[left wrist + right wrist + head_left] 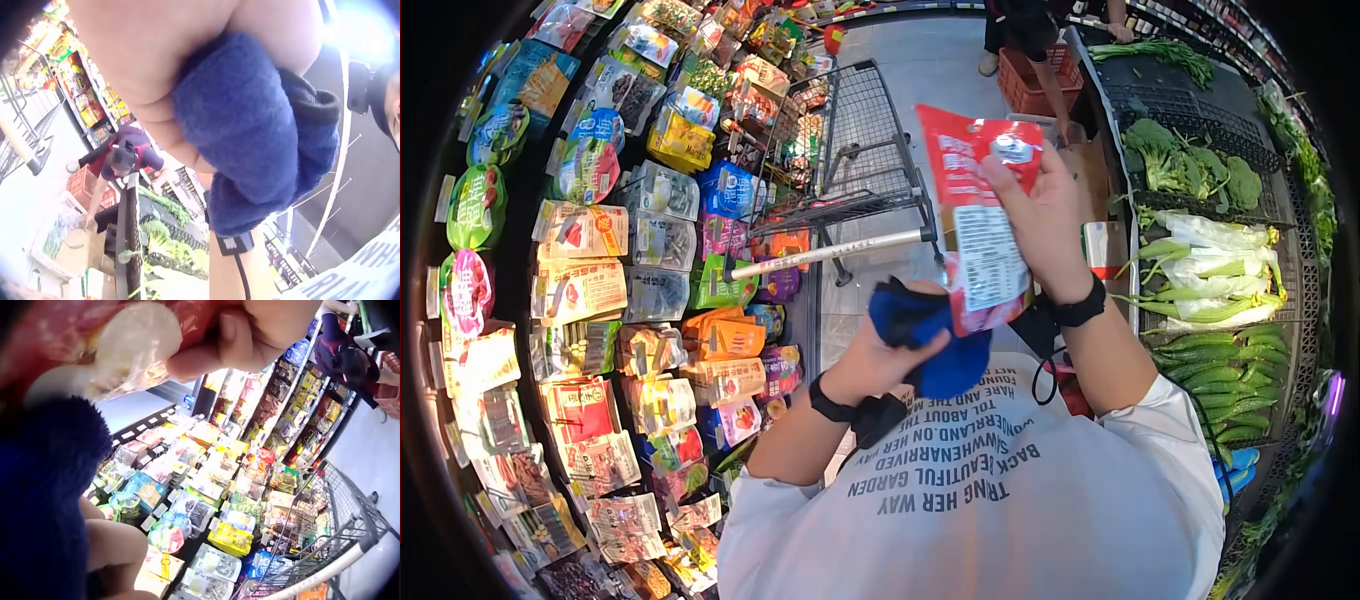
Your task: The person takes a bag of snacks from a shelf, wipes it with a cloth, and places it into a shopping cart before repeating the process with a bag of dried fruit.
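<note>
My right hand [1052, 215] grips a red plastic snack packet [962, 160] by its side edge, the thumb over its front. A white printed label covers the middle of the packet. In the right wrist view, pale round shapes show through a clear part of the packet [134, 347]. My left hand [875, 358] holds a folded dark blue cloth [962, 362], fingers curled round it. Its fuzzy towel-like surface shows in the left wrist view. The cloth overlaps the packet's lower end in the head view.
A wire shopping cart [860, 150] with a pale handle stands ahead. Shelves of packaged snacks [580, 290] line the left. Broccoli [1160, 150], leafy stalks and green gourds [1230, 380] fill the right-hand rack. Another person [128, 153] bends beside a red crate [1025, 85].
</note>
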Demonstrator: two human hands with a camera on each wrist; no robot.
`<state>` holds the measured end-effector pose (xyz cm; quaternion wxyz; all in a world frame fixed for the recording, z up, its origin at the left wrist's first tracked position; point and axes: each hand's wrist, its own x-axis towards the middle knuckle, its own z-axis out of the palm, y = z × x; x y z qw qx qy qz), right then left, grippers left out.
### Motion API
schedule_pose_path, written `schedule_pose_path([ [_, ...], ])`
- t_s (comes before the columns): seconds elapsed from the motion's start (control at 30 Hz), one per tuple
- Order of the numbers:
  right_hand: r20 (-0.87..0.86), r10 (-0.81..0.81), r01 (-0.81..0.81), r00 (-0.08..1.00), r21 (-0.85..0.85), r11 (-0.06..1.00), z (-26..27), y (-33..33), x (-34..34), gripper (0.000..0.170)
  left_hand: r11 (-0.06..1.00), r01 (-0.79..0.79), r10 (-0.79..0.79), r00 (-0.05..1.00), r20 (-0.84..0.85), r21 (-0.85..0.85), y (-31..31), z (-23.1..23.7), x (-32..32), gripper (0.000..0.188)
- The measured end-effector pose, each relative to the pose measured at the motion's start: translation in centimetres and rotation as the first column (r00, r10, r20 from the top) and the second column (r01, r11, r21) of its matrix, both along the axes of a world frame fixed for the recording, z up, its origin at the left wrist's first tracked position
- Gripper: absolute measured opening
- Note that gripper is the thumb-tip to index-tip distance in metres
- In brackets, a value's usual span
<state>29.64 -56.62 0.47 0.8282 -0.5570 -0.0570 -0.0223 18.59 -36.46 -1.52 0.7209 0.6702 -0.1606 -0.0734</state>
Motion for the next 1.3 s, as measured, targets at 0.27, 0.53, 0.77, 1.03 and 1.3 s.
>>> schedule_pose_path([
  [0.27,0.093,-0.037,0.065,0.995,-0.318,0.946,-3.0,2.2,-1.2,0.033,0.92,-0.342,0.254,0.892,-0.375,-0.191,2.4,1.5,2.5,0.041],
  [0.53,0.017,-0.224,0.219,0.974,-0.298,0.929,-3.3,4.4,-5.6,0.03,0.963,-0.108,-0.056,0.817,-0.574,-0.247,5.4,2.9,9.2,0.035],
  [0.77,0.106,-0.652,0.66,0.751,-0.165,0.733,-1.4,4.8,-4.5,0.022,0.921,0.39,-0.364,0.85,-0.381,-0.008,8.3,1.3,7.3,0.038],
  [1.03,0.035,-0.658,0.564,0.753,-0.549,0.616,-4.1,10.8,-10.3,0.035,0.979,-0.024,0.007,0.996,-0.085,-0.204,10.6,3.9,14.9,0.035],
  [1.3,-0.11,-0.603,0.496,0.79,-0.463,0.734,-0.7,10.7,-13.8,0.034,0.894,0.399,-0.444,0.848,0.291,0.203,10.3,-2.3,11.5,0.034],
])
